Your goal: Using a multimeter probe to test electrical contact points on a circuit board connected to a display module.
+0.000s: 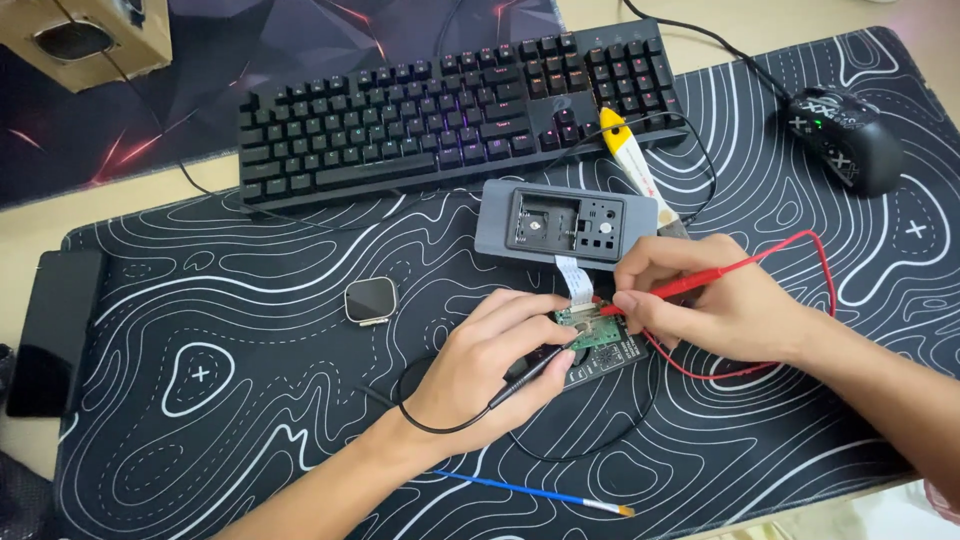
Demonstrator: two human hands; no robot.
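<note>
Two bare forearms are showing in the head view, and nothing is covering either of them: no sleeves, no gloves. The left hand (490, 365) is wearing no ring, no watch and no strap, and the wrist just behind it is lying uncovered. The right hand (705, 300) is showing the same way, its fingers free of rings and its wrist free of any band. The fingernails are looking short and unpainted on both hands. Well behind the right hand, at the lower right corner of the view, a small patch of pinkish cloth is peeking in beside the forearm; what garment it belongs to is not showing.
</note>
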